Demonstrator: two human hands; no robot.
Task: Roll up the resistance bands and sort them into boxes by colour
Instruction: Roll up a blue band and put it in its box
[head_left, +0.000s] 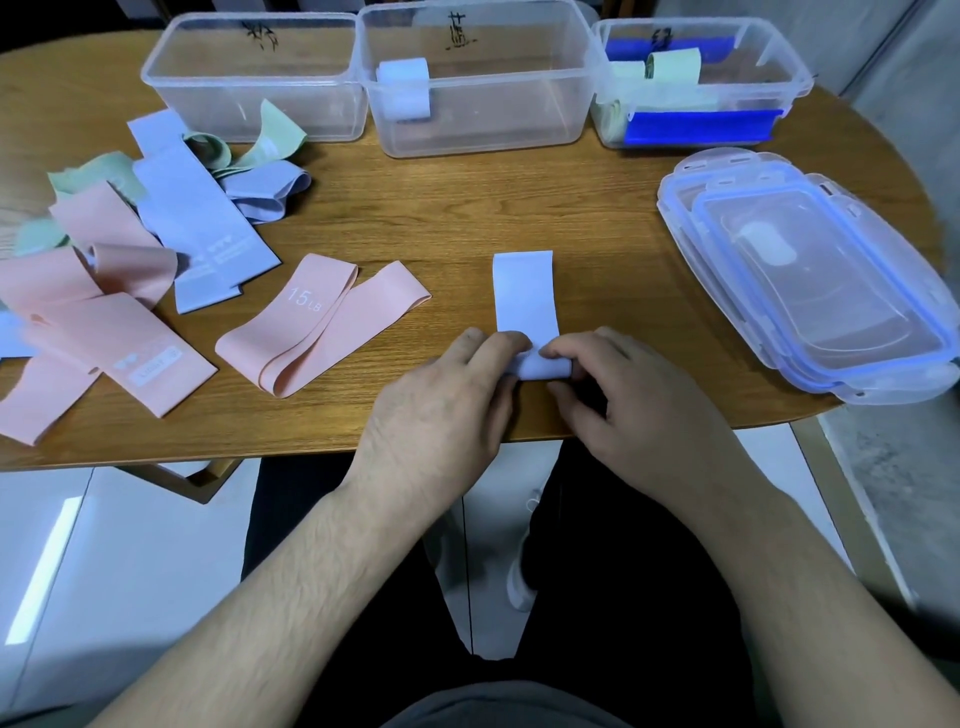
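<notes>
Both hands pinch the near end of a pale blue band (525, 291) lying flat on the table (467, 208): the left hand (436, 400) and right hand (628, 400) curl round the small roll begun there. The band looks light, thin and limp, probably springy, so the roll may loosen; holding it at both edges should keep it tight. The middle box (478, 78) already holds one blue roll.
</notes>
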